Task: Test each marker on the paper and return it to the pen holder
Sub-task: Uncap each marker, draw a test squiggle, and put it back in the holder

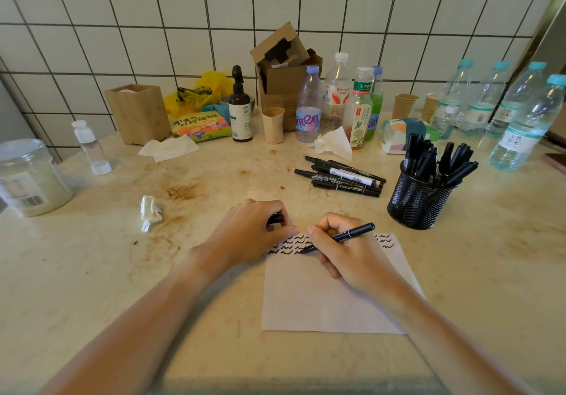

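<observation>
One marker (340,237) sits pinched in our right hand (346,250) fingers, tip on the paper (324,296). Our left hand (248,232) curls around a cap (275,219), mostly hidden. The holder (419,198) stands at two o'clock.

Single head view, looking forward and down, close over table (214,318), toward tiled wall (183,11).

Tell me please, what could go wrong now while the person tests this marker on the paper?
1. The right hand rests on the paper close to the fresh squiggles, so it may smear wet ink.
2. The left hand grips what looks like the cap while touching only the sheet's top edge, so the paper might slide.
3. The pen holder is already crowded, so pushing the marker in could tip it.
</observation>
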